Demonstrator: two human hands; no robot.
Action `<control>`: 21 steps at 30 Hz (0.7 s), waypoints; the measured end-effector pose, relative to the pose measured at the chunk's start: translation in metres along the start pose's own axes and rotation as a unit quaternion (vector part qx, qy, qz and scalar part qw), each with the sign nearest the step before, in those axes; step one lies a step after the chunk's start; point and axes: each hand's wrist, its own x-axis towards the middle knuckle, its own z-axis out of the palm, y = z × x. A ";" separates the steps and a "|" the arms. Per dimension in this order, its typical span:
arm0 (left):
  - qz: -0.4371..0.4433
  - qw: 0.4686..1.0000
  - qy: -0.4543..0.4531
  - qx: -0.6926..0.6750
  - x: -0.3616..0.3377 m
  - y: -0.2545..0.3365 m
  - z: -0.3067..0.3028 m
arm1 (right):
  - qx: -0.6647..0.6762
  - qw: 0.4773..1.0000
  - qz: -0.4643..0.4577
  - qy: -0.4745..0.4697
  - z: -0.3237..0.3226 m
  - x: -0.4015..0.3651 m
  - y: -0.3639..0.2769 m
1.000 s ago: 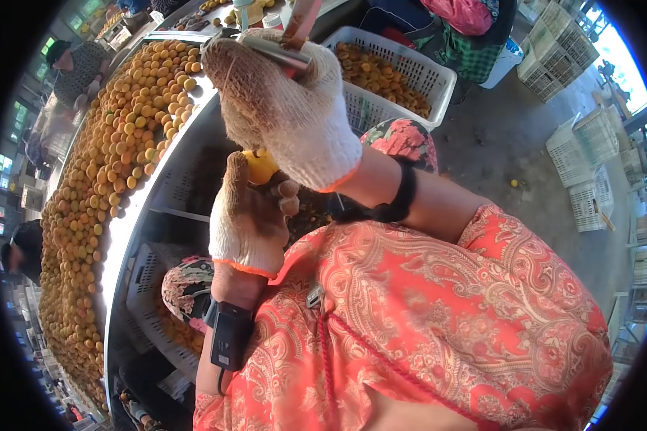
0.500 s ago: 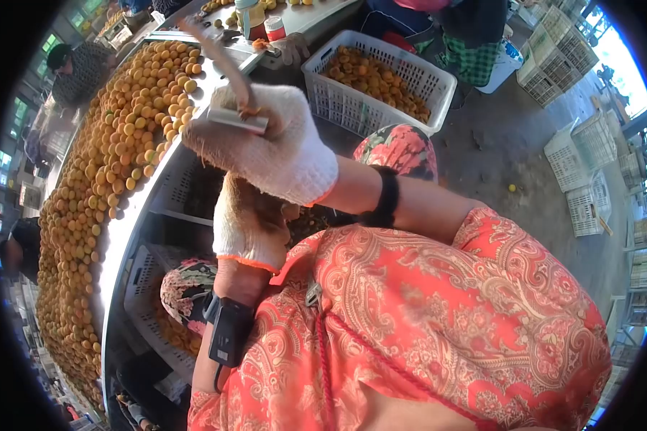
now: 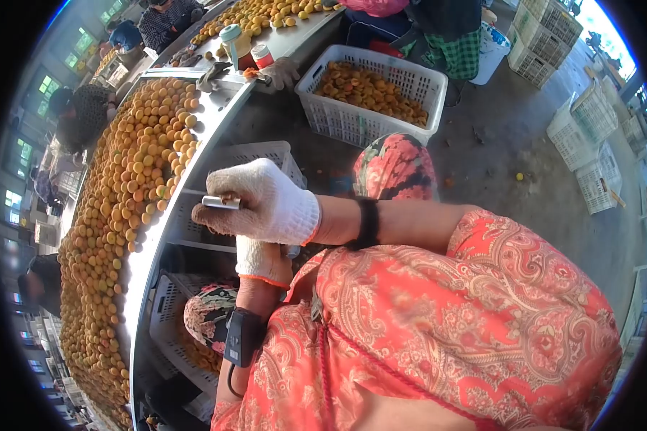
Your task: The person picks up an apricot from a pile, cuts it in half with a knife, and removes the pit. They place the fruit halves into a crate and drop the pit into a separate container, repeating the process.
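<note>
My right hand (image 3: 255,200), in a white glove with brownish fingers, is closed around a small metal tool (image 3: 221,202) whose shiny end sticks out at the left. Just below it is my left hand (image 3: 264,260), also gloved and largely covered by the right one; its fingers are hidden. Both hands are over my lap, to the right of the metal table edge (image 3: 167,215). Many orange-yellow fruits (image 3: 133,172) lie heaped on that table, beyond the reach of both gloves.
A white crate (image 3: 381,131) of fruit pieces stands ahead on the floor. Other crates are beside the table and stacked at the right (image 3: 543,43). A jar (image 3: 233,44) and red-white container (image 3: 262,55) stand on the table. Co-workers sit around it.
The raised right hand has come down and left with the metal tool. A long brownish strip seen above it earlier no longer shows. The view has shifted, showing more of the far table.
</note>
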 end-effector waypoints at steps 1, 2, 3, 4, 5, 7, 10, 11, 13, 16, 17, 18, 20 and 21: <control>-0.065 0.992 -0.001 -0.105 0.001 0.007 -0.001 | -0.034 0.999 -0.026 -0.013 0.000 -0.001 0.001; -0.128 0.970 -0.002 -0.207 0.003 0.016 -0.004 | -0.033 0.999 -0.026 -0.010 0.001 -0.002 0.002; -0.190 0.933 -0.002 -0.306 0.006 0.027 -0.007 | 0.014 0.999 0.040 0.004 0.002 -0.001 -0.001; -0.250 0.883 -0.003 -0.398 0.008 0.035 -0.009 | 0.061 0.992 0.105 0.020 0.002 -0.001 -0.003; -0.306 0.819 -0.003 -0.486 0.009 0.039 -0.010 | 0.066 0.989 0.134 0.013 0.001 0.000 0.000; -0.247 0.848 -0.035 -0.469 0.011 0.038 -0.015 | 0.087 0.985 0.147 0.030 0.000 0.005 0.005; -0.267 0.866 -0.002 -0.422 0.008 0.046 -0.011 | 0.113 0.980 0.160 0.046 -0.002 0.006 0.011; -0.219 0.890 -0.029 -0.398 0.006 0.046 -0.015 | 0.116 0.979 0.159 0.045 -0.003 0.007 0.013; -0.201 0.892 -0.036 -0.404 0.004 0.058 -0.012 | 0.132 0.975 0.177 0.038 -0.008 0.007 0.012; -0.220 0.874 -0.037 -0.431 0.004 0.066 -0.013 | 0.184 0.957 0.221 0.047 -0.013 0.007 0.004; -0.267 0.837 -0.036 -0.476 0.006 0.073 -0.015 | 0.193 0.957 0.208 0.051 -0.012 0.006 0.009; -0.269 0.836 -0.037 -0.476 0.006 0.074 -0.015 | 0.194 0.957 0.210 0.052 -0.013 0.005 0.008; -0.307 0.800 -0.037 -0.513 0.009 0.074 -0.017 | 0.222 0.929 0.284 0.078 -0.014 0.009 0.004; -0.308 0.801 -0.035 -0.512 0.010 0.073 -0.019 | 0.252 0.923 0.276 0.086 -0.014 0.011 0.001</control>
